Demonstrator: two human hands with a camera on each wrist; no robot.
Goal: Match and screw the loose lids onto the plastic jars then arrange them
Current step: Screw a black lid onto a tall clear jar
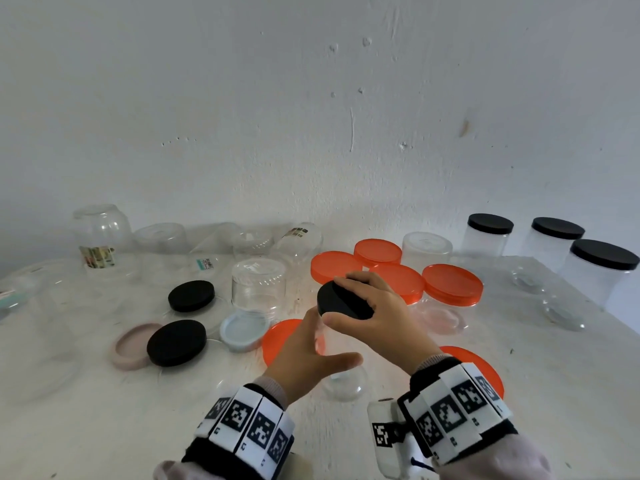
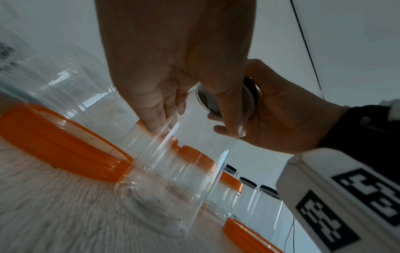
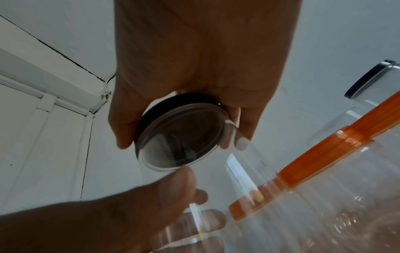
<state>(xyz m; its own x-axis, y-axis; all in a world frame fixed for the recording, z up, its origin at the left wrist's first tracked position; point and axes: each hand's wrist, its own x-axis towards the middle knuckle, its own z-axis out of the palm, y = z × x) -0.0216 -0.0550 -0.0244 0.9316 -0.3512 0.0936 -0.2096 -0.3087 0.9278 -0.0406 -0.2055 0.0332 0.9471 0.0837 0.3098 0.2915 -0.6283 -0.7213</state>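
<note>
A black lid (image 1: pixel 349 308) sits tilted on the mouth of a clear plastic jar (image 1: pixel 346 384) at the table's middle front. My right hand (image 1: pixel 332 299) grips this lid from above, thumb on the near rim and fingers over the far rim. My left hand (image 1: pixel 313 344) holds the jar's upper wall, thumb stretched along the near side. The left wrist view shows the jar (image 2: pixel 173 179) standing on the table with the fingers (image 2: pixel 155 119) curled on it. The right wrist view shows the lid's underside (image 3: pixel 181 135) in my right hand (image 3: pixel 205 59).
Several orange-lidded jars (image 1: pixel 450 284) stand just behind my hands. Three black-lidded jars (image 1: pixel 490 233) stand at the back right. Loose orange lids (image 1: pixel 277 341) lie by my hands. Two black lids (image 1: pixel 176 342), a pink lid (image 1: pixel 128 348) and a pale blue lid (image 1: pixel 242 330) lie left. Upturned clear jars (image 1: pixel 258 285) line the back.
</note>
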